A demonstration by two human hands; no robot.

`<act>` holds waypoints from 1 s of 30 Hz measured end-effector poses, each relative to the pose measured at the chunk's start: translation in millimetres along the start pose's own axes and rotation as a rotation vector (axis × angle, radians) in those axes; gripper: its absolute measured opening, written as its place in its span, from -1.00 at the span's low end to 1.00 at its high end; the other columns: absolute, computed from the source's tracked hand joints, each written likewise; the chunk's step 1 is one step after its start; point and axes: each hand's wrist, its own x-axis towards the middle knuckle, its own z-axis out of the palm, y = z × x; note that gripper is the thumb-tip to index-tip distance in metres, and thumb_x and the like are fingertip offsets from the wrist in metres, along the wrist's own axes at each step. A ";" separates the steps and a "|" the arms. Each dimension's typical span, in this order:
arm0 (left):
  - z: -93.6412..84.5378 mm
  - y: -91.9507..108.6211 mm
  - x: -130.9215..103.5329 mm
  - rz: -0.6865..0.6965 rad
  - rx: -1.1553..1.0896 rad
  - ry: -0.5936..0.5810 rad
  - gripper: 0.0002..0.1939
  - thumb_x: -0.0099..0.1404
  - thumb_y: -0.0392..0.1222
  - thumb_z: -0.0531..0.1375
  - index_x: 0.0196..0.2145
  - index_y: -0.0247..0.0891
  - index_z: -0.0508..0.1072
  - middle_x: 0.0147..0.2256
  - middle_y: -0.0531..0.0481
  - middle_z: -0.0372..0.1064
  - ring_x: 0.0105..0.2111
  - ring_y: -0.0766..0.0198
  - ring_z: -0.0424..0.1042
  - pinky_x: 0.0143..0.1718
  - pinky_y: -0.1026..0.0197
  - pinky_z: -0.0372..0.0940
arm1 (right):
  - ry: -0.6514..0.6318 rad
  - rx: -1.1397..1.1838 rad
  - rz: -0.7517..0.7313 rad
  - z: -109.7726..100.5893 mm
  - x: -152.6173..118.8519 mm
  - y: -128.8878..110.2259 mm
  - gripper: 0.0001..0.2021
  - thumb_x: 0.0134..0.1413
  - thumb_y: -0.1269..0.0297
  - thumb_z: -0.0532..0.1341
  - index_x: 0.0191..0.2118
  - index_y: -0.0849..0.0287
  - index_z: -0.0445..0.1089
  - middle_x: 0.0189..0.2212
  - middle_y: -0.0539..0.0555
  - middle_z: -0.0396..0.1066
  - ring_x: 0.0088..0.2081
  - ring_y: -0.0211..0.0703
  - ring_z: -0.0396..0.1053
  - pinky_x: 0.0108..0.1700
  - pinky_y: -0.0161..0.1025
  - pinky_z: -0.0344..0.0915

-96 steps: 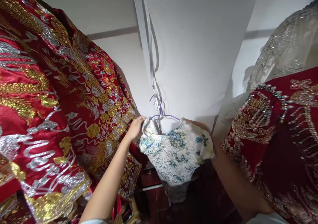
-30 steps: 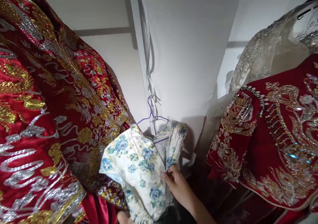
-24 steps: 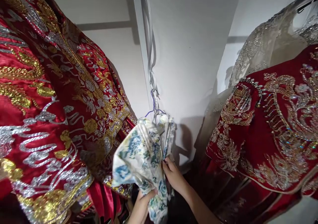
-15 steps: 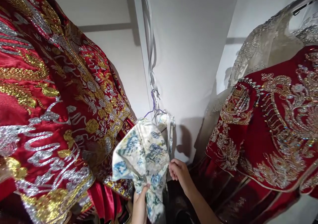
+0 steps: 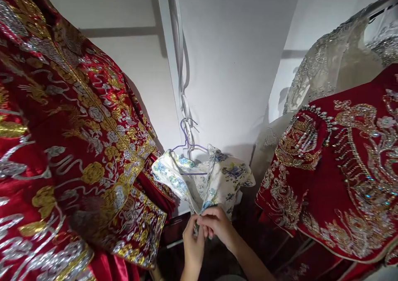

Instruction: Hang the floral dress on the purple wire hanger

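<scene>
A white blouse with blue flowers (image 5: 231, 175) hangs on a purple wire hanger (image 5: 194, 147), its V-shaped neck facing me. Just under the neckline, my left hand (image 5: 194, 235) pinches one front edge of the blouse. My right hand (image 5: 216, 225) meets it there, fingers closed on the other edge. Both sets of fingertips touch, and they hide whatever fastening may lie between them. The hanger hooks near the lower end of a pale twisted strap (image 5: 180, 61) on the wall.
At the left hangs a red jacket (image 5: 93, 148) with gold and silver embroidery. A red beaded garment (image 5: 336, 177) fills the right side, with a sheer white beaded dress (image 5: 326, 61) behind it. A white wall (image 5: 230, 65) stands behind the blouse.
The blouse has turned and spread on its hanger, showing both shoulders. My hands, apart before, have come together at its front. The view has shifted slightly.
</scene>
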 end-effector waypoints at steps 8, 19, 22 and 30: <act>28.8 -14.9 26.9 0.099 0.235 -0.165 -0.74 0.37 -0.14 0.07 -0.47 -0.24 0.31 -0.54 0.04 0.26 -0.51 0.28 0.26 -0.45 0.30 0.10 | 0.038 0.098 -0.181 -29.2 43.2 -82.9 -0.77 -0.03 0.14 0.34 -0.56 0.16 0.51 -0.85 -0.15 0.02 -0.74 -0.37 -0.17 -0.58 -0.26 -0.16; 21.0 -29.7 39.7 -0.027 0.256 -0.298 -0.77 0.35 -0.09 0.09 -0.39 -0.25 0.38 -0.57 0.02 0.26 -0.56 0.22 0.26 -0.50 0.24 0.06 | 0.104 0.151 -0.465 -0.9 53.8 -140.5 -0.71 0.14 0.10 0.27 -0.50 0.17 0.43 -0.81 -0.17 0.01 -0.72 -0.37 -0.12 -0.56 -0.26 -0.05; -5.9 4.1 60.0 -0.036 0.089 -0.186 -0.75 0.36 -0.01 0.12 -0.20 -0.26 0.42 -0.48 -0.01 0.38 -0.47 0.20 0.39 -0.41 0.23 0.24 | 0.093 0.126 -0.456 2.8 49.4 -129.5 -0.71 0.17 0.11 0.25 -0.49 0.17 0.41 -0.81 -0.16 0.05 -0.73 -0.38 -0.09 -0.59 -0.28 -0.12; -58.9 146.8 148.1 0.371 0.192 -0.056 -0.72 0.42 -0.07 0.12 -0.06 -0.25 0.51 -0.41 0.01 0.41 -0.42 0.28 0.39 -0.32 0.26 0.27 | 0.118 0.104 -0.527 19.3 41.0 -127.7 -0.75 0.11 0.16 0.25 -0.51 0.18 0.38 -0.77 -0.18 -0.03 -0.70 -0.38 -0.09 -0.60 -0.30 -0.14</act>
